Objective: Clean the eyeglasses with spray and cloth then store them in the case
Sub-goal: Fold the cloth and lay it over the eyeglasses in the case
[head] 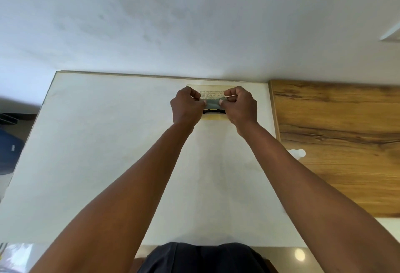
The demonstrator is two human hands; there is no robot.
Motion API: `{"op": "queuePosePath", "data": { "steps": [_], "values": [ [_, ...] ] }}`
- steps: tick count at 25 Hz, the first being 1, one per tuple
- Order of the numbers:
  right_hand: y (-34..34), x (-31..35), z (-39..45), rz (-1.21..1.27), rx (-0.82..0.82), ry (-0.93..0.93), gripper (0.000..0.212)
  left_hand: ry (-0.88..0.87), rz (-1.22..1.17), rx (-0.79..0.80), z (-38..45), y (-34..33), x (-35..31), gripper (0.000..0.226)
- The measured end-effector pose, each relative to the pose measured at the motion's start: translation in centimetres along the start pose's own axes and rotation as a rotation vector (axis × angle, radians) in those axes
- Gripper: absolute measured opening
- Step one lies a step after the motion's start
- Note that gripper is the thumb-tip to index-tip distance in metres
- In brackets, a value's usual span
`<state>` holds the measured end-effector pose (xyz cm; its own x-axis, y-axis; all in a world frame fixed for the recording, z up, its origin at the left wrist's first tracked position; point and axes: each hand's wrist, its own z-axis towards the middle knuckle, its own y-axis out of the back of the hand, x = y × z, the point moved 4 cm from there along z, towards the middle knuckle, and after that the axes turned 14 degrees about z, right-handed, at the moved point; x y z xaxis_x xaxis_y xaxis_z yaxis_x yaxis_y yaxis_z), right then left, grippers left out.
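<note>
Fingers (223, 103) of both hands pinch a grey cloth (213, 104) stretched between them, left hand (187, 107) on one end, right hand (240, 106) on the other. Just under the cloth, a dark glasses frame (213, 111) peeks out, mostly hidden. Beneath lies a printed paper (211, 92) on the white table (108, 142).

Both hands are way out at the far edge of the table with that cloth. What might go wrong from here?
The cloth is pinched between both hands, left hand and right hand, right over the dark glasses; pressing hard might bend the frame. The hands hide most of the glasses, so smears could go unnoticed. Working near the table far edge, something might slip off.
</note>
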<state>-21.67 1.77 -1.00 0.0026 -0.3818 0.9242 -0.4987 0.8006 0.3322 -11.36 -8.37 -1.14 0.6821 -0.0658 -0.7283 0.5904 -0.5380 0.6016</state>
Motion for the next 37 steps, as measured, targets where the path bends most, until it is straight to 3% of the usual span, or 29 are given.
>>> {"op": "queuePosePath", "data": {
  "steps": [18, 24, 29, 37],
  "values": [
    [0.1, -1.2, -0.7, -0.161, 0.037, -0.006, 0.015, 0.048, -0.096, 0.037, -0.9, -1.3, 2.0, 0.011],
    [1.1, 1.1, -0.4, -0.364, -0.202, 0.32, 0.023, 0.052, -0.149, 0.001, -0.8, -1.2, 2.5, 0.013],
    [-0.1, 0.9, 1.1, -0.428, 0.072, 0.279, 0.031, 0.062, -0.164, -0.07, -0.9, -0.8, 3.3, 0.014],
    [0.3, 0.8, 1.1, -0.356, 0.014, 0.306, 0.025, 0.116, -0.112, -0.171, -1.1, 0.2, 5.6, 0.02]
  ]
}}
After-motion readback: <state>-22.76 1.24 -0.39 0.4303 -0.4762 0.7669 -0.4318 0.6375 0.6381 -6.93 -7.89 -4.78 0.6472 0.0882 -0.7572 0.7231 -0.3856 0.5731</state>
